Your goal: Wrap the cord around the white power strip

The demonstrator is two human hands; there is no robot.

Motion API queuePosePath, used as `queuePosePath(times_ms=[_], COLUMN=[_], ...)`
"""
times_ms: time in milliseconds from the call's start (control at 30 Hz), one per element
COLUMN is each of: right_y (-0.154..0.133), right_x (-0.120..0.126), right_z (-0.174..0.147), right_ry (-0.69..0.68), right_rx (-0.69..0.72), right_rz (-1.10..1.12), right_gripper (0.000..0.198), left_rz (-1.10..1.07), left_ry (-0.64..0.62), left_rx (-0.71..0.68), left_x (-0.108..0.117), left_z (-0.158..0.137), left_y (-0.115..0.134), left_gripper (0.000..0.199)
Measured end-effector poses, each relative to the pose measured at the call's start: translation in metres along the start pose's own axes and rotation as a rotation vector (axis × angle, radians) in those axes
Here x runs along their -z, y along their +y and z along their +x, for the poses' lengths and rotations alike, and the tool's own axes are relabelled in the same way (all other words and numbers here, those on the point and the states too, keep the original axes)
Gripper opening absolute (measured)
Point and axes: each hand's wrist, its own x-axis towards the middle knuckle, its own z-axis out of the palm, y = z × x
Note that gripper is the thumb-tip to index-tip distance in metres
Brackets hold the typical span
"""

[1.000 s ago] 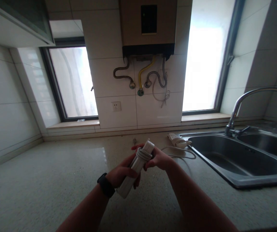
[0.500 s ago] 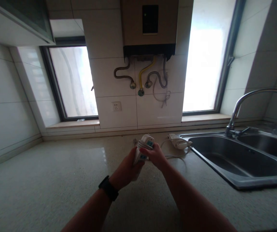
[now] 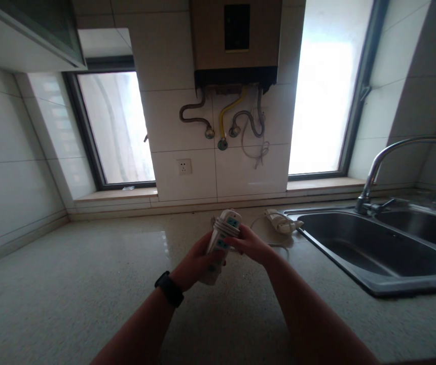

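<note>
With the wall at twelve o'clock, the white power strip point(image 3: 221, 244) sits at the centre of the dial, held over the table point(image 3: 88, 284), its socket face up and its far end tipped toward one o'clock. The left hand point(image 3: 197, 261), coming in from about seven, is wrapped around the lower body with the thumb across the face, seemingly so as to steady it and leave the upper half free for the turns of cord point(image 3: 226, 228) bound around it. The right hand point(image 3: 252, 246), at three, is closed over the strip's near-right side, fingertips by the lowest turns, probably to keep them snug; whether it also pinches a loose end is hidden. A white corded piece point(image 3: 280, 223) rests between two and three, near the sink point(image 3: 404, 284), whose raised rim bounds movement on that side. At twelve the table ends against the tiled wall point(image 3: 198, 187), so reach is short there. The widest room runs from eight to ten, where the pale surface stretches well away from the left wrist; the near edge toward six cannot be made out clearly.
</note>
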Motion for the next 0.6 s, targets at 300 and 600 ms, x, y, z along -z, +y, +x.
queuePosePath(times_ms=[300,600], right_y=[-0.015,0.010], right_x=[0.005,-0.014], right_z=[-0.001,0.005], right_ry=[0.024,0.235], right_rx=[0.020,0.136], right_rz=[-0.110,-0.158], right_gripper=[0.039,0.033], left_rz=[-0.119,-0.092], left_ry=[0.031,0.136], left_rx=[-0.004,0.009], left_x=[-0.004,-0.007], left_z=[-0.001,0.002], left_y=[0.000,-0.006], left_gripper=[0.052,0.081])
